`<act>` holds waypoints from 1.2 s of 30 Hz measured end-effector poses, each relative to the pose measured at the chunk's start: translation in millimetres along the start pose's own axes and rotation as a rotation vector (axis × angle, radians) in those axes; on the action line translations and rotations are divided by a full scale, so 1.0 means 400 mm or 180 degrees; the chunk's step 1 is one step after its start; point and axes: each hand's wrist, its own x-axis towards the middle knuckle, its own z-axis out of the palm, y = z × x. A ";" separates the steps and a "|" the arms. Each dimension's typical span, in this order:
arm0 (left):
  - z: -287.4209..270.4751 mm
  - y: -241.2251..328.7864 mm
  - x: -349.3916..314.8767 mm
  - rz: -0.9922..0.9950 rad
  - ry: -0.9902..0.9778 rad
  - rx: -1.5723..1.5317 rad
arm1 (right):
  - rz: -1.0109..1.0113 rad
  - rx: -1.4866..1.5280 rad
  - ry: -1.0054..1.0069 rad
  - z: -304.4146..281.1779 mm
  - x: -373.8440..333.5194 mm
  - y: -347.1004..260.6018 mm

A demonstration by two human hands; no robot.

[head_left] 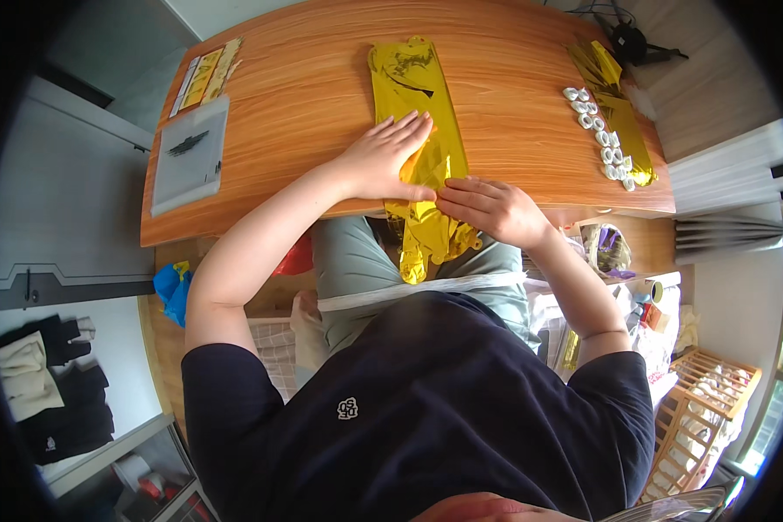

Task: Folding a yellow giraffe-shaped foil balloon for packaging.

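A long, flat gold foil balloon (448,130) lies lengthwise on the wooden table, with dark reflections near its far end. Its crumpled near end hangs over the table's front edge above my lap. My left hand (387,161) rests flat on the foil, fingers stretched toward the far right and thumb pointing at my right hand. At the front edge, my right hand (496,211) has its fingers laid together over the foil's right side, gripping it there. The right thumb is hidden. My right fingertips nearly meet my left thumb.
On the table's (296,96) right side lie small white rolls (598,130) in rows beside more gold foil (631,135). At left are a translucent bag (190,157) and flat gold packets (204,76). A black cabled device (635,43) sits at the far right, a wooden rack (700,400) below.
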 end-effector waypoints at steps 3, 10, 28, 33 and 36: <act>-0.009 -0.028 0.003 -0.0074 0.0470 -0.1707 | 0.0004 -0.0014 0.0048 -0.001 0.002 -0.002; -0.063 0.022 -0.129 0.0515 0.0756 -0.1187 | 0.0097 0.0054 0.0034 -0.003 -0.007 0.000; 0.025 0.099 -0.166 0.0701 0.0629 0.0582 | 0.0644 0.0163 0.0203 0.004 -0.011 -0.037; 0.025 0.098 -0.165 0.0670 0.0637 0.0518 | 0.0783 0.0186 0.0290 0.013 -0.017 -0.023; 0.021 0.102 -0.164 0.0690 0.0635 0.0542 | 0.0721 0.0218 0.0259 0.007 -0.009 -0.020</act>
